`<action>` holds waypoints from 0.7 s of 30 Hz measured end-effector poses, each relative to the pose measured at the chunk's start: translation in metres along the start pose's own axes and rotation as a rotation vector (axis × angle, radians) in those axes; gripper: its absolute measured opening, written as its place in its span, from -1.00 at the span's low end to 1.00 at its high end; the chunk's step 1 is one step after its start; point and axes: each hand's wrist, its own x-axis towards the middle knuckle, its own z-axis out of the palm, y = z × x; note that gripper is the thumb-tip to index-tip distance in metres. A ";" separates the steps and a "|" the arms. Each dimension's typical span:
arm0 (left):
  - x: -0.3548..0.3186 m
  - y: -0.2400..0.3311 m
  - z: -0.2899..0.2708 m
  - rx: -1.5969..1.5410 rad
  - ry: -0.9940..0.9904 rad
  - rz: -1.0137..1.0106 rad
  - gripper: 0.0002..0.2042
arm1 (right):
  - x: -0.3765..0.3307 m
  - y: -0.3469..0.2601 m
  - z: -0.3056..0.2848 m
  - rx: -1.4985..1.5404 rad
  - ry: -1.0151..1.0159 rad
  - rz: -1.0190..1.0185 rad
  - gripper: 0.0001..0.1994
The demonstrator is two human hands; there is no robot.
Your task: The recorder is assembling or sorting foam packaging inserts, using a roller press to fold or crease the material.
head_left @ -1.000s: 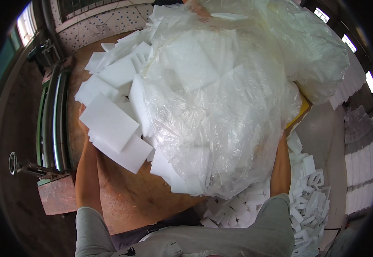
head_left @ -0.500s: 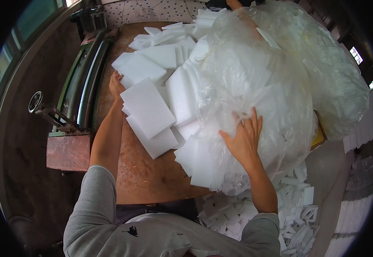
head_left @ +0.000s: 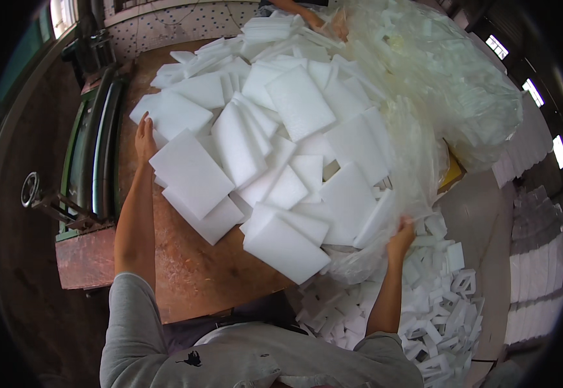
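Note:
White foam sheets [head_left: 194, 171] lie in a loose, overlapping heap on the brown wooden table [head_left: 184, 284]. Against the heap's left side rests my left hand [head_left: 144, 141], its fingers stretched out along the sheet edges. My right hand [head_left: 400, 240] is closed on the bunched edge of a clear plastic bag [head_left: 417, 155], at the heap's right front. The bag lies gathered along the right of the sheets, leaving most of them uncovered. At the far side, another person's hand [head_left: 333, 26] is at the bag's edge; its grip is unclear.
A roller machine [head_left: 97, 149] with a handwheel [head_left: 31, 189] stands left of the table. Another filled plastic bag [head_left: 475, 90] sits at the far right, near a yellow object [head_left: 451, 171]. Foam offcuts [head_left: 436, 323] cover the floor at right front; stacked white sheets [head_left: 537, 278] stand farther right.
The bag has been drawn off the heap toward the right, baring many sheets. My right hand has gone from spread on the bag to closed on its edge. My left hand stays beside the heap.

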 end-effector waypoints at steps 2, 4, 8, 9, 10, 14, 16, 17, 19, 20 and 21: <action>0.000 -0.001 0.000 -0.032 -0.015 -0.016 -0.41 | -0.032 0.001 0.000 -0.031 -0.131 -0.068 -0.67; 0.000 -0.003 -0.004 -0.229 0.032 0.023 -0.40 | -0.078 -0.015 -0.008 0.008 -0.091 -0.158 -0.59; -0.022 -0.002 -0.024 -0.358 0.135 -0.115 -0.34 | -0.176 -0.060 -0.006 -0.029 -0.169 -0.700 -0.21; -0.031 0.003 -0.031 -0.354 0.146 -0.160 -0.34 | -0.197 -0.070 0.004 -0.113 -0.254 -0.806 -0.12; -0.044 0.008 -0.038 -0.352 0.159 -0.204 -0.34 | -0.210 -0.077 0.017 -0.144 -0.313 -0.831 -0.14; -0.098 0.031 -0.054 -0.362 0.125 -0.201 -0.34 | -0.220 -0.098 0.075 -0.239 -0.587 -0.855 -0.14; -0.128 0.037 -0.054 -0.349 0.075 -0.162 -0.33 | -0.217 -0.110 0.102 -0.110 -0.634 -0.837 -0.12; -0.139 0.040 -0.051 -0.343 0.056 -0.146 -0.32 | -0.213 -0.116 0.113 -0.064 -0.659 -0.832 -0.11; -0.155 0.045 -0.046 -0.215 -0.048 0.005 -0.28 | -0.216 -0.130 0.120 -0.069 -0.651 -0.797 -0.09; -0.160 0.047 -0.042 -0.226 -0.056 0.048 -0.28 | -0.217 -0.137 0.119 -0.076 -0.640 -0.776 -0.08; -0.166 0.049 -0.035 -0.231 -0.049 0.053 -0.27 | -0.216 -0.144 0.115 -0.089 -0.642 -0.771 -0.06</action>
